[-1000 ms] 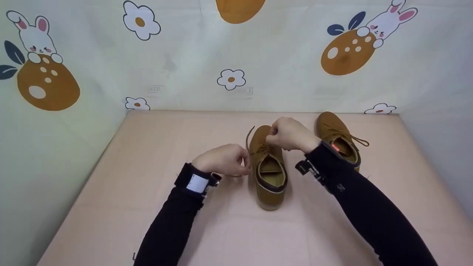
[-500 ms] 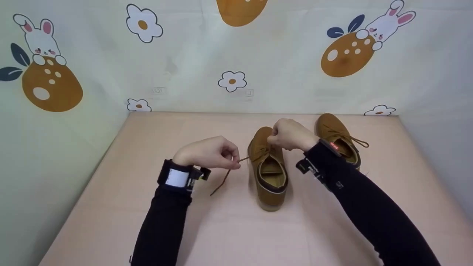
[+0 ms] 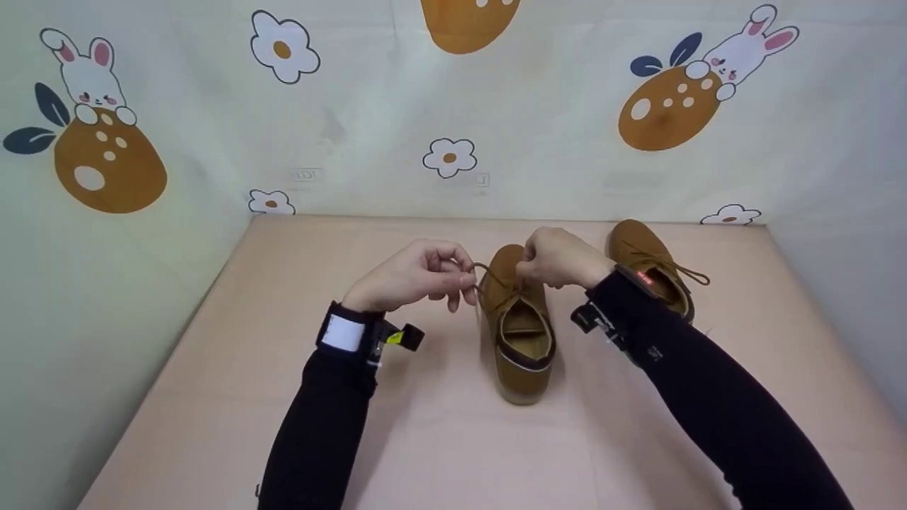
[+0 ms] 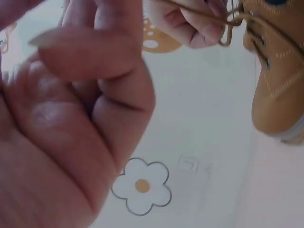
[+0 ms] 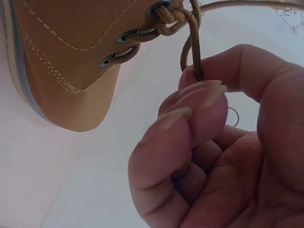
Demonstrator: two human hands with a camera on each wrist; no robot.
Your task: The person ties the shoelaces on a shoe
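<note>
A brown lace-up shoe (image 3: 523, 382) stands on the table with its toe pointing away from me. Left of its toe, my left hand (image 3: 421, 276) pinches one end of the shoelace between thumb and fingers, and the lace bows across to the eyelets. Over the shoe's front, my right hand (image 3: 563, 258) holds a loop of the same shoelace (image 5: 195, 42). In the right wrist view, thumb and fingertips grip this loop beside a knot at the top eyelets. The left wrist view shows the lace (image 4: 190, 10) running taut from the shoe; its pinched end is hidden behind my fingers.
A second brown shoe (image 3: 641, 244), its laces looped, stands at the right, partly behind my right wrist. A pale wall sheet (image 3: 368, 106) printed with rabbits and flowers rises behind the pinkish table (image 3: 439, 439).
My left hand first moved left, drawing the lace out sideways, then rose and came back towards the shoe's toe with the lace. My right hand has stayed in place, gripping the loop.
</note>
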